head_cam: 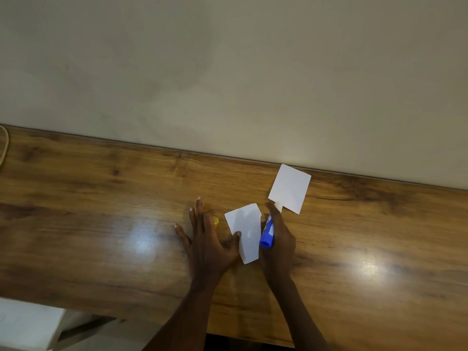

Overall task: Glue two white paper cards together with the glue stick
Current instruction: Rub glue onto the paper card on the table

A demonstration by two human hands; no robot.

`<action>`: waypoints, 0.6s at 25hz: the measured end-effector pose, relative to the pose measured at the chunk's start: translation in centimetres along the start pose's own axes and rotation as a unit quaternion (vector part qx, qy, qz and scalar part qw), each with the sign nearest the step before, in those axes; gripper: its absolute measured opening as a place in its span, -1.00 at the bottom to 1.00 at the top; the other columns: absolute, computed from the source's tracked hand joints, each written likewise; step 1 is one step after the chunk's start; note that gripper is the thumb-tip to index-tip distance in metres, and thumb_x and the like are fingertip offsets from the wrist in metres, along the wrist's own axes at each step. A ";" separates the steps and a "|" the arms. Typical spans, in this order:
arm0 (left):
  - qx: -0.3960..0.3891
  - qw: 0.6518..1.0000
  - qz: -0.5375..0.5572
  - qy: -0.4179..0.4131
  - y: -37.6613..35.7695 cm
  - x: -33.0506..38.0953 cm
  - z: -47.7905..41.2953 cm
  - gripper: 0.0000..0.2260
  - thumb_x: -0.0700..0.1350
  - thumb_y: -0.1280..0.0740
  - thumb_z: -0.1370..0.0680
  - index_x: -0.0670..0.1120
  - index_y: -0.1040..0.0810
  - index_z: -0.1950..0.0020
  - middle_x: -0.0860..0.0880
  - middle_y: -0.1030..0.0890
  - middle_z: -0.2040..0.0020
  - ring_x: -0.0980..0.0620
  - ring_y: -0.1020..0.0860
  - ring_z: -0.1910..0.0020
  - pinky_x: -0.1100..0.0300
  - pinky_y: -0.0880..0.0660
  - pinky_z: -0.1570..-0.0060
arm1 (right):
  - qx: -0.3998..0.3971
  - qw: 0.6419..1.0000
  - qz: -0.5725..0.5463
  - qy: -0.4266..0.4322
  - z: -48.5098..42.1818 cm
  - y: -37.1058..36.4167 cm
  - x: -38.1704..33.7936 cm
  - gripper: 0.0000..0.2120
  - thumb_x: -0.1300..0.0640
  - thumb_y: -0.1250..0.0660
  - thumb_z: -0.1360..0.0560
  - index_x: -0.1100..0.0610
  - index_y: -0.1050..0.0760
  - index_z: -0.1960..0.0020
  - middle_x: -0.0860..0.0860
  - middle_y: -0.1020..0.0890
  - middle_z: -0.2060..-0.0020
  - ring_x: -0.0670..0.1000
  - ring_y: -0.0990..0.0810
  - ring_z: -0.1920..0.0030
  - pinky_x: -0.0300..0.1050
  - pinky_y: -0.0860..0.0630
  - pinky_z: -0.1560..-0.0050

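Note:
Two white paper cards lie on the wooden table [101, 198]. The near card [247, 229] is between my hands; the thumb of my left hand [206, 243] presses on its left edge, with the fingers spread flat on the table. My right hand [278, 239] grips the blue glue stick [267, 233] just right of that card, its white tip pointing away toward the far card [290, 188]. The far card lies by the wall. A yellow cap [216, 222] peeks out beside my left hand.
A cream wall [228, 72] rises right behind the table's far edge. A thin cord [5, 145] lies at the far left. A white box-like object [27, 323] sits below the table's near edge at the lower left.

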State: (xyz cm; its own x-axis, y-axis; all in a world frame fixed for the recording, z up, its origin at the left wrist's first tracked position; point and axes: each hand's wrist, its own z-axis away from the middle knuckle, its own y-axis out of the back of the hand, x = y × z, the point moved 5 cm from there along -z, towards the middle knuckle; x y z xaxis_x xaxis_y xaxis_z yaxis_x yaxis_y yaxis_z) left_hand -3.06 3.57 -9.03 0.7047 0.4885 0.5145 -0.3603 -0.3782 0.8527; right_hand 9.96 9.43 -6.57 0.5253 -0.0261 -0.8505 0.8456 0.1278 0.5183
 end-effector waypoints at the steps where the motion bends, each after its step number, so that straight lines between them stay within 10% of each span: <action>1: 0.000 1.000 0.000 0.001 0.0 0.0 0.0 -0.26 0.20 -0.33 -0.29 -0.04 -0.09 -0.33 -0.18 -0.15 -0.48 -0.20 -0.08 -0.45 -0.23 0.20 -0.32 | -0.021 0.998 0.061 0.000 1.3 -0.4 0.2 -0.52 0.23 -0.41 -0.35 0.19 -0.37 -0.24 0.17 -0.59 -0.11 0.17 -0.55 -0.05 0.04 -0.44 -0.14; 9: 0.003 1.000 0.023 0.000 0.2 0.0 0.2 -0.38 0.20 -0.22 -0.37 -0.09 -0.27 -0.34 -0.14 -0.11 -0.50 -0.18 -0.06 -0.47 -0.20 0.21 -0.36 | -0.257 0.948 0.181 0.055 0.2 -2.3 0.4 -0.55 0.14 -0.33 -0.43 -0.01 -0.28 -0.27 0.07 -0.32 -0.40 0.17 -0.12 -0.45 0.17 -0.05 -0.43; 15: -0.014 1.000 0.005 0.012 -0.1 -0.4 0.2 -0.42 0.10 -0.34 -0.38 -0.10 -0.28 -0.31 -0.18 -0.08 -0.50 -0.22 -0.08 -0.47 -0.27 0.15 -0.36 | -0.370 0.897 0.189 0.147 -2.8 -1.4 -1.1 -0.63 0.13 -0.32 -0.44 0.03 -0.33 -0.21 0.14 -0.38 -0.34 0.17 -0.31 -0.35 0.12 -0.29 -0.33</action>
State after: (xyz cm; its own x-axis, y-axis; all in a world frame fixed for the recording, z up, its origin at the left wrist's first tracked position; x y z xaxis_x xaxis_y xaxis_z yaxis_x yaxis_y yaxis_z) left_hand -3.19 3.30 -9.32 0.6860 0.5044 0.5244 -0.3836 -0.3617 0.8497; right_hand 7.96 12.02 -6.57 0.6214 0.4068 -0.6696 0.2596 0.6994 0.6659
